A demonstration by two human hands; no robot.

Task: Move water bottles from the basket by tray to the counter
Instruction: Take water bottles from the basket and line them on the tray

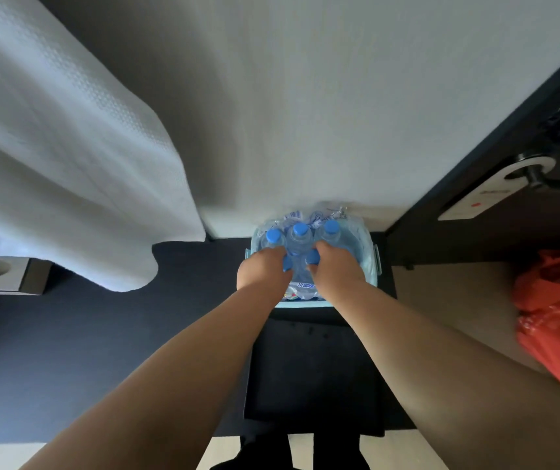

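Grabbing step: gripping one water bottle (287, 263) with the left hand (265, 271), another with the right hand (338, 268), both inside the blue basket (375, 262). Next, pull straight up, slowly.

bottles (300, 236) in basket (371, 262), bag (556, 310) right

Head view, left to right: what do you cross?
White cloth → left hand → right hand → white door hanger → red plastic bag. Each hand grips a water bottle. The basket is left out because it overlaps both hands.
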